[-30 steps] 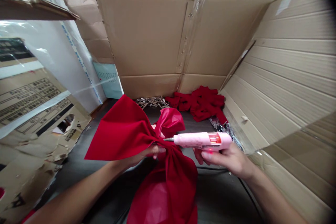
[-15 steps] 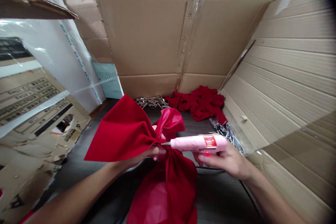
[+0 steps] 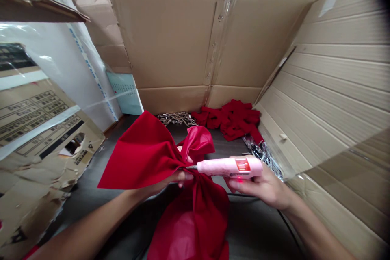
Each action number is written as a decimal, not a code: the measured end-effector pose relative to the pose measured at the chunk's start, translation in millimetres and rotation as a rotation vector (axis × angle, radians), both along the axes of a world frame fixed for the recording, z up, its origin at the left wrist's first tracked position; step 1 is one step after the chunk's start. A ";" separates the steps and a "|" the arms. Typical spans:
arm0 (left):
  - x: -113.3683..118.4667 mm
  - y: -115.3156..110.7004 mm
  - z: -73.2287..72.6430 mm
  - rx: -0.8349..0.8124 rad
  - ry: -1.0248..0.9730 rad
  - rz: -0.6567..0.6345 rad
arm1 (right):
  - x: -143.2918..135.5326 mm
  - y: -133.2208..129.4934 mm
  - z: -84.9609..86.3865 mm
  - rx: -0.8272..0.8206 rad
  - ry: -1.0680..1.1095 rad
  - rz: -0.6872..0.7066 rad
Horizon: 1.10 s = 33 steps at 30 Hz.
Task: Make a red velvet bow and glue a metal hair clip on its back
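Note:
A large red fabric bow (image 3: 143, 154) is pinched at its gathered middle by my left hand (image 3: 181, 176), whose fingers are partly hidden behind the cloth. One tail fans out to the left, and wide loops hang toward me. My right hand (image 3: 268, 189) is wrapped around a pink glue gun (image 3: 225, 166) with a small red light glowing on its underside. The gun lies level, its metal nozzle pointing left and touching or nearly touching the bow's gathered centre.
Cardboard walls (image 3: 170, 40) enclose the dark table (image 3: 246, 227) at the back and right. Behind the bow lie a pile of red fabric strips (image 3: 236, 120) and a heap of metal clips (image 3: 176, 118). More silvery pieces (image 3: 266, 156) sit at right. A printed carton (image 3: 45, 130) stands at left.
Almost nothing differs. The glue gun has shifted very slightly to the left at the bow's centre, while my left hand keeps its hold.

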<state>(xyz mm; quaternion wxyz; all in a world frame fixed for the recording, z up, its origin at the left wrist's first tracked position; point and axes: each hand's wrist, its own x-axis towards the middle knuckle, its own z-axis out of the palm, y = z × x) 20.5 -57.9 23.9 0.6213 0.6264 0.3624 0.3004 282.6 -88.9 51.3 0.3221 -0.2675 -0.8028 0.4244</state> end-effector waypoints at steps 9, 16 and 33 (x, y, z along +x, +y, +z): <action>-1.2 1.4 -4.4 -0.035 -0.018 0.032 | -0.9 -0.2 2.4 -0.009 0.002 0.007; -4.0 5.0 -16.2 -0.068 -0.003 0.049 | 0.5 0.0 -2.1 0.030 -0.003 -0.049; -6.5 6.4 -19.6 -0.097 -0.051 0.058 | -1.8 -0.7 2.4 0.015 -0.009 -0.032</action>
